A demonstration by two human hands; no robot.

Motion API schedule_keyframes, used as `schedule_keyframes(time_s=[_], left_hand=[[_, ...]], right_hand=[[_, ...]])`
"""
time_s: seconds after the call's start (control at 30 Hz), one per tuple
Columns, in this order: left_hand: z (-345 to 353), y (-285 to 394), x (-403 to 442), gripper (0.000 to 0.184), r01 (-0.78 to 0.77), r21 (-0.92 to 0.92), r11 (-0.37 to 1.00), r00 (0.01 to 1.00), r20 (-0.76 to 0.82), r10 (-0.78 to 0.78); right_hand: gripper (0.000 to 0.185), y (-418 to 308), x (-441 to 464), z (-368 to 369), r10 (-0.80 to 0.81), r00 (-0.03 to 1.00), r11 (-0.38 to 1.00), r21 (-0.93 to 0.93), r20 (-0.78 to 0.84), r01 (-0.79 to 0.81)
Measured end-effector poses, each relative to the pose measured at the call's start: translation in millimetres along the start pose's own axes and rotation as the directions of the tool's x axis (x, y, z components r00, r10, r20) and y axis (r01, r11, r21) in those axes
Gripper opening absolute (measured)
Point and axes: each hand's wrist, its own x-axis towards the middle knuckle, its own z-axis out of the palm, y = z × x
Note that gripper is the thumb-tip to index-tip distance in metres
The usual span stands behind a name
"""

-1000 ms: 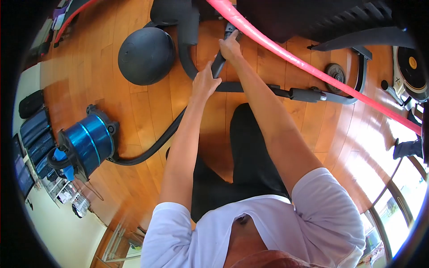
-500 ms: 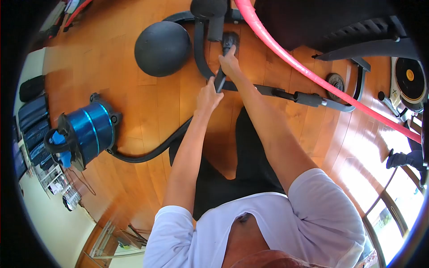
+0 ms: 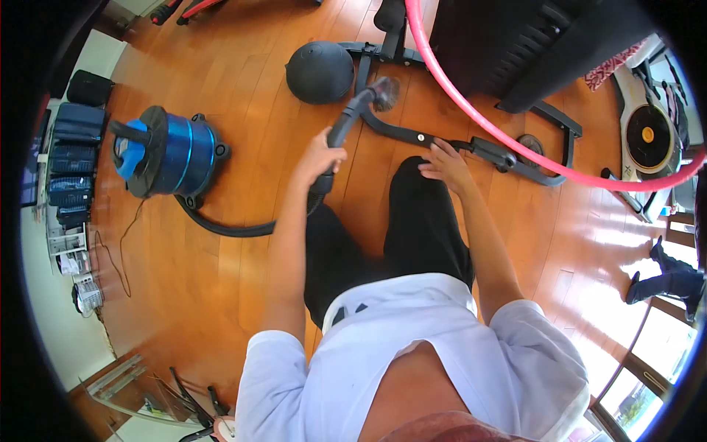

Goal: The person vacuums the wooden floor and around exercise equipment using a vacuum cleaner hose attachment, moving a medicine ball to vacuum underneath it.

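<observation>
My left hand (image 3: pixel 319 159) is wrapped round the black vacuum cleaner wand (image 3: pixel 341 132). At the wand's far end, a round brush head (image 3: pixel 385 94) is by the bent tube of a black exercise-machine frame (image 3: pixel 401 135). My right hand (image 3: pixel 446 168) is off the wand, fingers apart and holding nothing, over my right knee and close to the frame bar. A black hose (image 3: pixel 239 230) runs from the wand's lower end, partly hidden behind my left forearm, to the blue canister vacuum cleaner (image 3: pixel 180 155) on the left.
A black ball (image 3: pixel 319 71) rests on the wooden floor beside the frame. The pink hoop (image 3: pixel 479 114) curves across the upper right. Black bins (image 3: pixel 75 151) line the left wall, and a power cord (image 3: pixel 118 269) trails near them. Another person's legs (image 3: pixel 666 280) show at right.
My right hand has let go of the wand and moved right to my knee. My left hand still holds the wand, now tilted to the right. The whole view has shifted.
</observation>
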Motion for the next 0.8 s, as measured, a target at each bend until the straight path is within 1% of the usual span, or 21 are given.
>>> schedule_keyframes(time_s=[0.03, 0.07, 0.13, 0.23, 0.3, 0.33, 0.4, 0.43, 0.5, 0.57, 0.63, 0.67, 0.73, 0.77, 0.8], left_hand=[[-4, 6, -18, 0.041, -0.018, -0.121, 0.992, 1.0, 0.02, 0.021], [-8, 6, -32, 0.039, -0.007, -0.192, 0.981, 0.998, 0.055, 0.018], [-23, 8, -55, 0.036, 0.018, -0.312, 0.95, 0.991, 0.13, 0.023], [-36, 7, -76, 0.035, 0.026, -0.414, 0.91, 0.975, 0.211, 0.068], [-47, -3, -82, 0.038, 0.051, -0.501, 0.864, 0.96, 0.262, 0.096], [-52, -12, -84, 0.039, 0.037, -0.558, 0.829, 0.953, 0.27, 0.139], [-61, -35, -84, 0.041, 0.026, -0.672, 0.741, 0.935, 0.278, 0.22], [-66, -50, -81, 0.041, 0.051, -0.723, 0.689, 0.924, 0.295, 0.242], [-69, -72, -78, 0.041, 0.091, -0.775, 0.625, 0.902, 0.33, 0.278], [-72, -90, -72, 0.04, 0.144, -0.812, 0.566, 0.873, 0.373, 0.314], [-72, -105, -61, 0.041, 0.204, -0.846, 0.493, 0.841, 0.409, 0.354], [-68, -113, -56, 0.041, 0.24, -0.859, 0.453, 0.825, 0.426, 0.372], [-59, -122, -42, 0.041, 0.273, -0.871, 0.408, 0.808, 0.438, 0.394], [-52, -123, -35, 0.041, 0.287, -0.877, 0.385, 0.8, 0.441, 0.407], [-46, -123, -29, 0.042, 0.307, -0.867, 0.392, 0.794, 0.461, 0.397]], right_hand=[[0.058, 11, -21, -21, 0.008, 1.0, 0.999, -0.032, -0.011, -0.009], [0.056, 24, -39, -42, 0.013, 1.0, 0.998, -0.062, -0.022, -0.014], [0.051, 44, -70, -76, 0.015, 0.996, 1.0, -0.018, -0.091, -0.017], [0.049, 56, -115, -98, -0.004, 0.971, 1.0, -0.028, -0.24, -0.002], [0.048, 69, -135, -102, 0.004, 0.955, 0.999, -0.034, -0.297, -0.015], [0.048, 76, -143, -101, 0.011, 0.944, 0.999, -0.037, -0.329, -0.025], [0.044, 90, -155, -96, -0.024, 0.917, 0.994, -0.112, -0.398, -0.022], [0.043, 96, -160, -93, -0.039, 0.902, 0.989, -0.148, -0.431, -0.028], [0.031, 101, -170, -91, -0.244, 0.801, 0.905, -0.426, -0.547, -0.015], [0.025, 101, -181, -95, -0.451, 0.675, 0.743, -0.665, -0.584, -0.078], [0.03, 101, -196, -129, -0.455, 0.658, 0.794, -0.607, -0.599, -0.004], [0.03, 97, -209, -139, -0.448, 0.624, 0.833, -0.553, -0.641, 0.029], [0.031, 82, -239, -136, -0.433, 0.599, 0.874, -0.476, -0.674, 0.096], [0.031, 77, -250, -135, -0.435, 0.563, 0.867, -0.496, -0.702, 0.052], [0.031, 72, -260, -133, -0.439, 0.528, 0.858, -0.513, -0.727, 0.007]])
